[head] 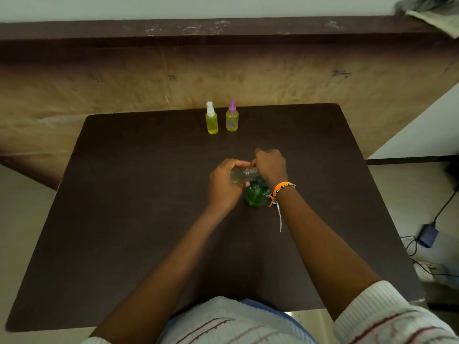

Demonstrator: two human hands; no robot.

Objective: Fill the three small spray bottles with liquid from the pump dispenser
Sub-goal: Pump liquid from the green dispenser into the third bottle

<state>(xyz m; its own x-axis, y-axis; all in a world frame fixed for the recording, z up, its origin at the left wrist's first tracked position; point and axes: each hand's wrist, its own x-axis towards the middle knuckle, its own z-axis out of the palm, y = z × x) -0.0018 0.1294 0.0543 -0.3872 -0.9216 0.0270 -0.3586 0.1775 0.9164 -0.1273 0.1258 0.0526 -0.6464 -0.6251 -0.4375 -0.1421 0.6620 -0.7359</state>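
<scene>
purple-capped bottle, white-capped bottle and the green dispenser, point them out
purple-capped bottle (232, 121): head view, on its yellow body.
white-capped bottle (211, 124): head view, on its yellow body.
green dispenser (255, 196): head view, on its green body below the hands.

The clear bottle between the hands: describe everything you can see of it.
The clear bottle is small, transparent and plastic-looking, lying roughly horizontal above the green pump dispenser. The left hand grips its body; the right hand covers its right end, hiding any cap or neck. It looks nearly colourless; the fill level cannot be judged.
</scene>
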